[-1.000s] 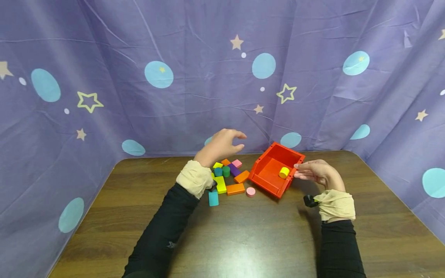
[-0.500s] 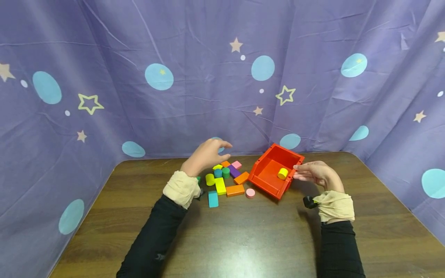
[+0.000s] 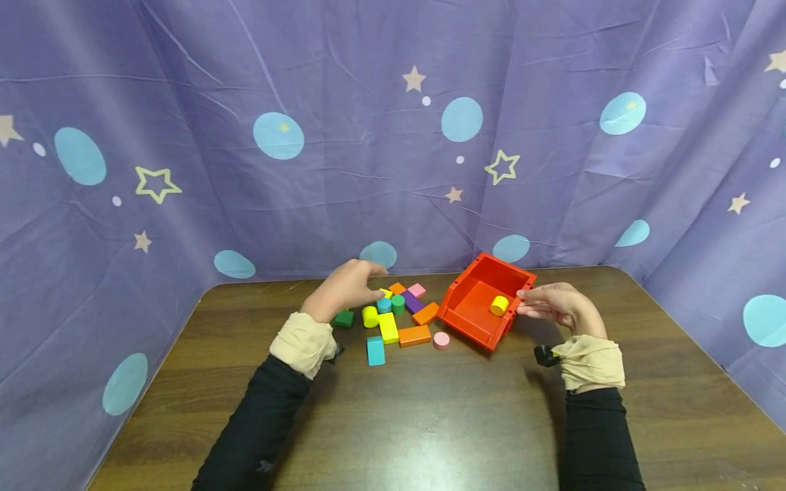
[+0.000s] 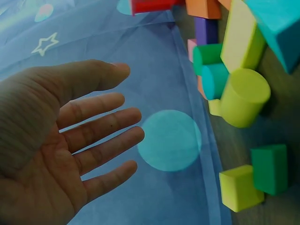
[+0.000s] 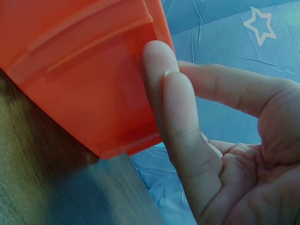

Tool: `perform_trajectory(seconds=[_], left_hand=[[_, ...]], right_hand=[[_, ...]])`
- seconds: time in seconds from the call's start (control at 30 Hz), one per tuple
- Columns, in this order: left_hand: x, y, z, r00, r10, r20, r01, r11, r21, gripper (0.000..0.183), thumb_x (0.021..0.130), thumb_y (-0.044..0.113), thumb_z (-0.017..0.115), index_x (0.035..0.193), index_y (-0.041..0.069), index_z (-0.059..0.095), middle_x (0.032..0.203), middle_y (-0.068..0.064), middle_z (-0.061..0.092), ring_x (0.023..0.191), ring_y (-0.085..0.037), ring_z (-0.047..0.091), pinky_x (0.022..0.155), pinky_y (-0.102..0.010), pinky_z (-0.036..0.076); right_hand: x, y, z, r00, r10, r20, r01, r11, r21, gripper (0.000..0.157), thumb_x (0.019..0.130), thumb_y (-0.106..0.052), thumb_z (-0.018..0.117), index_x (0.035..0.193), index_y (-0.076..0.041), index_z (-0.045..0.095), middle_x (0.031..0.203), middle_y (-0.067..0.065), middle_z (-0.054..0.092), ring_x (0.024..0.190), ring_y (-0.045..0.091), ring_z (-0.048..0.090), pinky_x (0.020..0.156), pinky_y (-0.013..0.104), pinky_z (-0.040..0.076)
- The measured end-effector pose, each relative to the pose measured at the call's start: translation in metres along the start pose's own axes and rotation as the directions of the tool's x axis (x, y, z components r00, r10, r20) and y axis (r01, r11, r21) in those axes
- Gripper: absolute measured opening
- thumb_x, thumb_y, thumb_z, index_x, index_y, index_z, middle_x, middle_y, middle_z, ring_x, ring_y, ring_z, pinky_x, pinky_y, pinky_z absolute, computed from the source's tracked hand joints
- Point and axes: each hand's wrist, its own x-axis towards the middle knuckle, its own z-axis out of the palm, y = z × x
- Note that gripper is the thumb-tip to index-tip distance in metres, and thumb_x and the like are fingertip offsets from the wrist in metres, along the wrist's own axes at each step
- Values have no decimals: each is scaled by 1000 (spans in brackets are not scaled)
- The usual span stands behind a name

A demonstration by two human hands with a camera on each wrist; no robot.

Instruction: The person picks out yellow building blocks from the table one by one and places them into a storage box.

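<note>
My left hand (image 3: 344, 292) hovers over the left side of a group of colourful blocks, holding nothing, with its fingers and thumb spread apart. Below it are a green block (image 3: 344, 318) and a yellow-green cylinder (image 3: 370, 316). In the left wrist view a small yellow block (image 4: 240, 188) touches the green one. With thumb and fingertips, my right hand (image 3: 561, 303) pinches the right wall of a red plastic bin (image 3: 503, 276). The bin is tilted toward me, and a yellow cylinder (image 3: 499, 305) lies inside. In the right wrist view two fingers (image 5: 180, 103) press its outer wall.
Between the hands lie a yellow rectangular block (image 3: 388, 328), orange blocks (image 3: 414, 335), a purple block (image 3: 413, 301), a teal block (image 3: 376, 350) and a pink disc (image 3: 441, 340). A purple patterned curtain (image 3: 344, 170) hangs behind the wooden table (image 3: 430, 423).
My left hand has moved left and down, away from the bin, across the blocks, uncovering the yellow-green cylinder and the green block. My right hand stays on the bin.
</note>
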Motion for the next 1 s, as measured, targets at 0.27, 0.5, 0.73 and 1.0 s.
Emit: perform_trajectory(seconds=[0.27,0.5,0.73,1.0], left_hand=[[-4,-13,9,997,-32,73,30,999,26,44,89,17,79,129,0,69,132,-15,69,123,-33,64,105,-48,51],[-5,-23,19,996,5,93,-13,997,81,39,84,12,82,120,1,73,122,-14,73,109,-30,69,96,-45,55],[-3,-26,26,996,8,93,-20,992,128,34,82,12,84,114,3,76,115,-11,75,97,-23,71,90,-42,57],[-2,-26,31,996,8,91,-18,994,110,30,81,11,85,109,3,78,116,-11,75,102,-25,70,92,-42,57]], right_hand=[[1,2,1,1000,-1,-11,1,1000,-9,14,102,-1,55,97,-1,68,85,4,77,77,12,76,79,26,61],[0,2,0,1000,-7,-2,7,1000,-9,13,101,-1,57,97,-1,69,86,3,77,78,12,77,78,24,60],[1,2,-1,1000,-13,3,13,1000,-13,17,101,0,56,95,-4,71,86,3,77,79,11,77,80,25,60],[1,3,-2,1000,-13,-7,13,1000,-15,19,102,-1,55,94,-5,72,86,3,77,79,11,76,82,27,60]])
